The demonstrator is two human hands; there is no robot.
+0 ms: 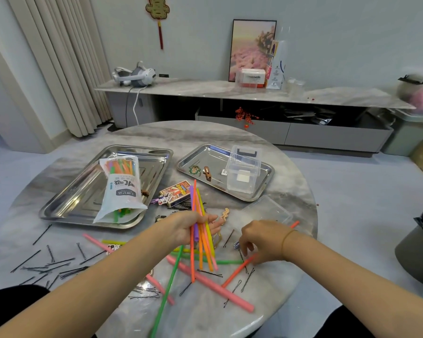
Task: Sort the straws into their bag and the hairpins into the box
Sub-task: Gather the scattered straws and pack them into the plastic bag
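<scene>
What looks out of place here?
Loose straws and hairpins lie strewn and crossed over the table. Two clips sit on the right tray outside the box. A clear lid lies on the table beside that tray. The left hand holds a straw bundle.

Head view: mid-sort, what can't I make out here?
All head view.
- Right hand: its back faces the camera and the fingers blur, so any grip is hidden.
- Straw bag: printed front hides how many straws are inside.
- Straw bundle in the left hand: straws overlap, count unclear.
- Green straw: lower end cut off by the bottom edge.
- Small blue-white item by the right fingertips: too small to identify.
</scene>
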